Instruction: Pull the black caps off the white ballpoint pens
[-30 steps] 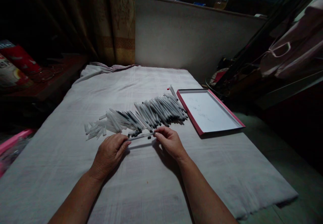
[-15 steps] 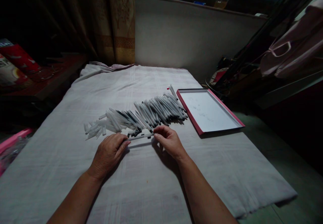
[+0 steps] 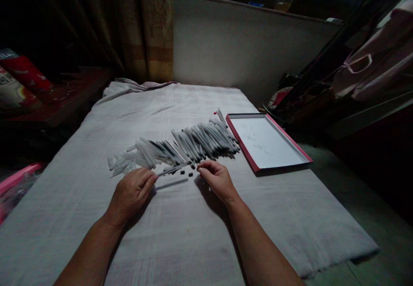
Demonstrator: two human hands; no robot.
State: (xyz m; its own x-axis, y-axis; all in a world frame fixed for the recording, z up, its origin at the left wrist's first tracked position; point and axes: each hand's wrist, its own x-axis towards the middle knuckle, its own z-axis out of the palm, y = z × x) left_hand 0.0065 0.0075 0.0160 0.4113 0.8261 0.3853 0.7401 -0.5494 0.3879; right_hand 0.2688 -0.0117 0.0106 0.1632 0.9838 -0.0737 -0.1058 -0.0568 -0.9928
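My left hand (image 3: 134, 191) is closed on one end of a thin translucent pen barrel (image 3: 176, 168), which points up to the right above the cloth. Thumb and forefinger of my right hand (image 3: 217, 178) are pinched together just right of its free end, apart from it. Whatever they hold is too small to make out. Behind the hands lies a spread pile of similar pen barrels (image 3: 200, 139), many with dark ends. Small black plugs (image 3: 190, 174) lie on the cloth between my hands.
A shallow red-edged box lid (image 3: 264, 142) with a white inside lies right of the pile. The pale checked cloth (image 3: 180, 243) covers the table, whose edge drops off at right. A dark side table (image 3: 74, 92) with packages stands at left.
My left hand has drawn left and slightly down with the pen barrel, whose far end has come away from my right fingers and tilted up. My right hand has hardly moved.
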